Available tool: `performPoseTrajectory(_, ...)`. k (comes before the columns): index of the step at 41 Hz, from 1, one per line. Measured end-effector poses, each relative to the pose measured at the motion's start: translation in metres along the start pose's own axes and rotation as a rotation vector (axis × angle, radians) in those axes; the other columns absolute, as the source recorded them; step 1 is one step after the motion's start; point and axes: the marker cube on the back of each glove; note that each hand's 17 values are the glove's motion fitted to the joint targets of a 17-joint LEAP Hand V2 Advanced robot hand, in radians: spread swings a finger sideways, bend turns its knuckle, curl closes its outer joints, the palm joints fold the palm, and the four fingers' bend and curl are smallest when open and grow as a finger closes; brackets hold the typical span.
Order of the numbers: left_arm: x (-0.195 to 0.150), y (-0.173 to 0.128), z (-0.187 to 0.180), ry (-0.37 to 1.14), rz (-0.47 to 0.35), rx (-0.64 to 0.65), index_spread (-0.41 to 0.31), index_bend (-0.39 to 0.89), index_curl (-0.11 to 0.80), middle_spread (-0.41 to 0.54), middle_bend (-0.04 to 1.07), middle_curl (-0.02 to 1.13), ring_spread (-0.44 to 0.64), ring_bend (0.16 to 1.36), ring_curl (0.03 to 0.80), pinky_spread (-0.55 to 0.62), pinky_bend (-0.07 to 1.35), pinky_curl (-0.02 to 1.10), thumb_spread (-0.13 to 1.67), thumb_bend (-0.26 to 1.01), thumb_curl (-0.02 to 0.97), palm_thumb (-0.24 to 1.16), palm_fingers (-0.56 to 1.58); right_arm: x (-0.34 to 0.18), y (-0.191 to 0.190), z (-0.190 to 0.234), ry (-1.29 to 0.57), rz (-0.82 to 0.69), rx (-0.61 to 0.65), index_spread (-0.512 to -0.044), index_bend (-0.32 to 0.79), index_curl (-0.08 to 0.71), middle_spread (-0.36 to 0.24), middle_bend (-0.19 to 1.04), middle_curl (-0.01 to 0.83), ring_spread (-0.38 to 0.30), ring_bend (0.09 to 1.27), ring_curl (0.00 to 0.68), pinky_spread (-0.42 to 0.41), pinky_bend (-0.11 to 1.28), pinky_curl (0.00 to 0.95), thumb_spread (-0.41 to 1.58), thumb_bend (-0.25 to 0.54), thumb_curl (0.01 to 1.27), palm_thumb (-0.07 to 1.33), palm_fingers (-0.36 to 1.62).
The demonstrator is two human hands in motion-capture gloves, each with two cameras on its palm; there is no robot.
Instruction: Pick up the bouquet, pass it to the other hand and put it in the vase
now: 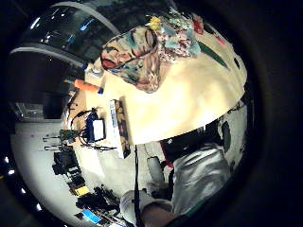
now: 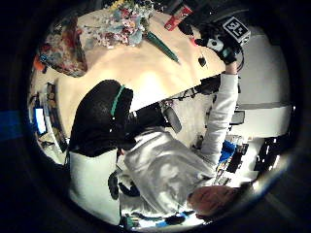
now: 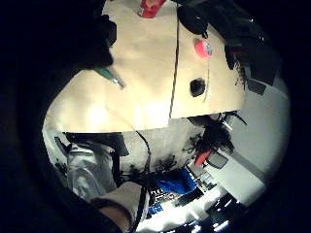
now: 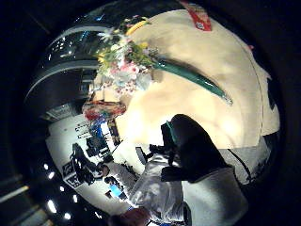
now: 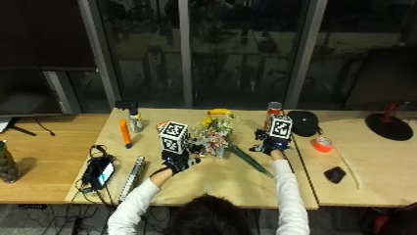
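Bouquet: there it is, the bouquet [image 5: 216, 137] lying flat on the table [image 5: 215, 183], blooms toward the far side, its green wrapped stem [image 5: 251, 161] running near and to the right.
Vase: the patterned vase [image 1: 135, 56] shows in the left palm views, just beside the blooms on the left; from the outside view it's hidden behind the left hand, so whether it stands upright I can't quite say.
Left hand: the left hand [image 5: 177, 161] hovers over the table near the vase side, touching nothing that I can make out; fingers look relaxed and spread, gripping nothing.
Right hand: the right hand [image 5: 268, 144] hangs just right of the stem, above the table; whether its fingers are curled or slack, I cannot tell from here.
Progress: by my reading nothing's done yet. No pick-up, no hand-over, no flowers in the vase. The whole job is ahead.
Around it: an orange marker [image 5: 124, 133] and a small bottle [image 5: 135, 121] far left, a red can [image 5: 273, 113] far right, a roll of pink tape [image 5: 322, 144] off to the right.
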Motion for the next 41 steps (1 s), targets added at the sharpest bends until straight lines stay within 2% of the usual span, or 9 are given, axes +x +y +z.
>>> performPoseTrajectory(2,0.0,0.002,0.0,0.003,0.002,0.002,-0.028,0.22,0.391,0.307,0.17,0.22,0.47,0.41,0.205,0.46,0.19,0.27,1.14,-0.02,0.3,0.42,0.15,0.0,-0.018,0.003,0.006,-0.04,0.062,-0.274,0.06,0.071,0.05,0.28,0.329,0.057,0.7,0.314,0.236,0.78,0.36,1.09,-0.011,0.32,0.56,0.32)
performPoseTrajectory(8,-0.001,0.009,0.001,0.018,0.007,-0.022,-0.032,0.21,0.4,0.307,0.16,0.23,0.47,0.41,0.212,0.46,0.19,0.28,1.14,-0.03,0.3,0.4,0.15,0.004,-0.043,0.028,0.005,0.059,-0.069,-0.328,0.09,0.085,0.041,0.27,0.34,0.026,0.7,0.328,0.23,0.78,0.365,1.08,-0.022,0.33,0.57,0.32)
performPoseTrajectory(13,-0.002,0.015,0.001,0.035,0.013,-0.04,-0.034,0.21,0.405,0.3,0.16,0.23,0.47,0.41,0.217,0.46,0.19,0.28,1.12,-0.03,0.291,0.35,0.15,-0.005,-0.055,0.041,0.005,-0.078,0.187,-0.337,0.09,0.093,0.026,0.28,0.349,0.011,0.69,0.329,0.224,0.76,0.359,1.07,-0.02,0.34,0.57,0.33)
performPoseTrajectory(15,-0.003,0.015,0.002,0.043,0.016,-0.041,-0.034,0.21,0.408,0.299,0.16,0.23,0.47,0.4,0.219,0.46,0.19,0.28,1.12,-0.03,0.291,0.35,0.15,-0.009,-0.052,0.05,0.012,-0.109,0.231,-0.336,0.09,0.095,0.023,0.27,0.35,0.007,0.68,0.328,0.216,0.76,0.357,1.07,-0.017,0.34,0.59,0.35)
performPoseTrajectory(22,-0.003,0.018,0.008,0.122,0.045,-0.097,-0.035,0.21,0.414,0.295,0.17,0.23,0.48,0.4,0.222,0.46,0.19,0.28,1.11,-0.04,0.284,0.31,0.15,-0.016,-0.079,0.095,0.023,-0.104,0.169,-0.322,0.08,0.1,0.008,0.28,0.363,-0.025,0.71,0.337,0.148,0.74,0.35,1.06,-0.006,0.36,0.65,0.46)
performPoseTrajectory(31,-0.007,0.018,0.014,0.137,0.036,-0.132,-0.028,0.19,0.414,0.294,0.17,0.24,0.48,0.4,0.227,0.46,0.19,0.29,1.07,-0.03,0.277,0.24,0.14,-0.027,-0.078,0.118,0.094,-0.059,0.109,-0.327,0.12,0.131,-0.019,0.3,0.38,-0.045,0.65,0.336,0.143,0.68,0.342,1.04,-0.009,0.38,0.73,0.49)
performPoseTrajectory(33,-0.007,0.019,0.013,0.142,0.039,-0.132,-0.027,0.19,0.414,0.293,0.17,0.24,0.48,0.4,0.228,0.46,0.19,0.29,1.07,-0.03,0.278,0.24,0.14,-0.031,-0.078,0.118,0.088,-0.08,0.118,-0.319,0.2,0.166,-0.039,0.28,0.373,-0.072,0.62,0.325,0.086,0.66,0.335,1.03,-0.004,0.38,0.75,0.59)
performPoseTrajectory(38,-0.004,0.024,0.007,0.152,0.05,-0.133,-0.025,0.19,0.411,0.293,0.17,0.25,0.48,0.4,0.231,0.46,0.19,0.29,1.06,-0.03,0.277,0.22,0.14,-0.036,-0.081,0.119,0.066,-0.107,0.104,-0.307,0.19,0.205,-0.097,0.29,0.389,-0.159,0.59,0.316,-0.128,0.69,0.323,1.02,0.014,0.39,0.84,1.01)
performPoseTrajectory(41,-0.004,0.025,0.005,0.146,0.05,-0.135,-0.024,0.19,0.411,0.293,0.17,0.25,0.48,0.4,0.232,0.46,0.19,0.29,1.06,-0.03,0.278,0.22,0.14,-0.036,-0.083,0.118,0.06,-0.068,0.061,-0.291,0.19,0.239,-0.122,0.31,0.414,-0.19,0.6,0.341,-0.196,0.64,0.329,1.02,0.023,0.4,0.88,1.1)
